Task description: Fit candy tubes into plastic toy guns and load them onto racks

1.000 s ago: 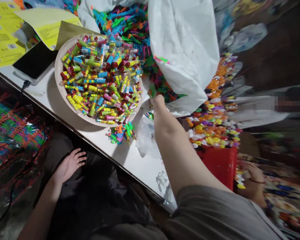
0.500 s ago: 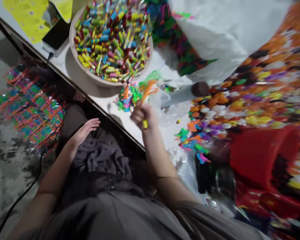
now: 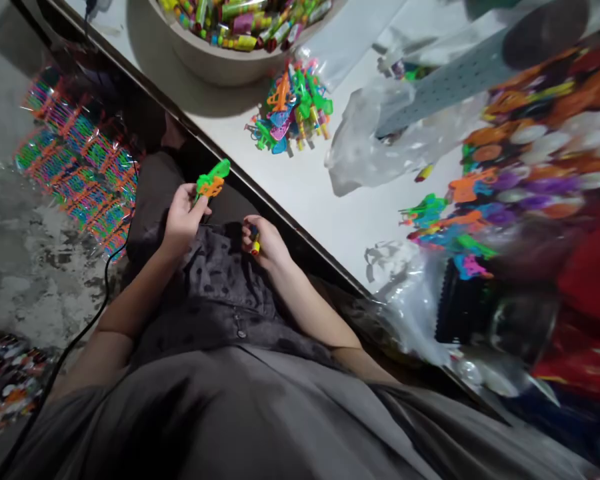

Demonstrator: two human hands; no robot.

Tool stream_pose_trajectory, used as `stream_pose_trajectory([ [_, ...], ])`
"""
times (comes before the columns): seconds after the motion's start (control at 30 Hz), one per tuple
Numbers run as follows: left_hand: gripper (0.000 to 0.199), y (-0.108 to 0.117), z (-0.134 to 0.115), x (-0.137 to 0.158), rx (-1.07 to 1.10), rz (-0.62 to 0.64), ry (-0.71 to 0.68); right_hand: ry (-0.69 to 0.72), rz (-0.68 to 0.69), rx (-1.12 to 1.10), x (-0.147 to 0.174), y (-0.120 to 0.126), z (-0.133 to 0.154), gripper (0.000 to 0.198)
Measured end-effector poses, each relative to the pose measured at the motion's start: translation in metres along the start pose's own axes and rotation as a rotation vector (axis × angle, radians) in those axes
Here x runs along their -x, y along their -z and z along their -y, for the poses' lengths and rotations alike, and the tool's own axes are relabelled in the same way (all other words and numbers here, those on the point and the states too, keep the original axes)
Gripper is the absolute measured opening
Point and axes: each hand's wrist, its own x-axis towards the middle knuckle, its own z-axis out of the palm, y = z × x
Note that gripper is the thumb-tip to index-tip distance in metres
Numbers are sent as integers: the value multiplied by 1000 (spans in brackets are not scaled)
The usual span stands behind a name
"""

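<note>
Above my lap, my left hand (image 3: 181,217) pinches small flat plastic toy pieces, green and orange (image 3: 213,179), between thumb and fingers. The pieces stick up past its fingertips. Curled beside the table edge, my right hand (image 3: 271,241) holds a small yellow tube with a red end (image 3: 255,248). Most of that tube is hidden by the fingers. The hands are apart, with a short gap between them. On the table beyond lies a pile of colourful plastic toys (image 3: 300,107), some with yellow tubes attached.
A round tub (image 3: 215,67) full of wrapped coloured tubes stands on the white table (image 3: 300,193). A clear plastic bag (image 3: 353,150) and a dotted grey roll (image 3: 440,93) lie rightward, near heaped coloured pieces (image 3: 540,153). Bagged bundles (image 3: 85,160) and a black cable (image 3: 107,283) are at left.
My right hand has come back from over the table to my lap. My left hand, open and empty before, now holds the green and orange pieces. The view has shifted.
</note>
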Motion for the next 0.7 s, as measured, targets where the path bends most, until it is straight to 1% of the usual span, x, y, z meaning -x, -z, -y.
stream_pose_trajectory([
  [0.07, 21, 10, 2, 1, -46, -6, -17, 46, -74, 1, -3, 10, 3, 26],
  [0.1, 21, 15, 4, 2, -61, -10, -16, 49, -90, -7, -5, 15, 5, 25],
  [0.2, 19, 24, 10, 5, -68, -37, 19, 47, -102, -35, -6, 23, 9, 25],
  [0.3, 20, 25, 11, 8, 30, -28, 101, 67, -95, -41, -5, 24, 10, 27],
  [0.37, 21, 22, 6, 10, 127, 8, 146, 69, -54, -39, -4, 23, 8, 33],
  [0.43, 22, 19, 1, 12, 202, 22, 144, 61, 1, -43, -2, 22, 6, 40],
  [0.5, 21, 17, -3, 14, 226, -5, 116, 41, 65, -56, 0, 20, 6, 46],
  [0.57, 19, 16, -5, 15, 203, -55, 84, 19, 131, -77, 3, 18, 8, 49],
  [0.7, 18, 16, -4, 12, 176, -143, 29, -1, 241, -108, 10, 10, 15, 46],
])
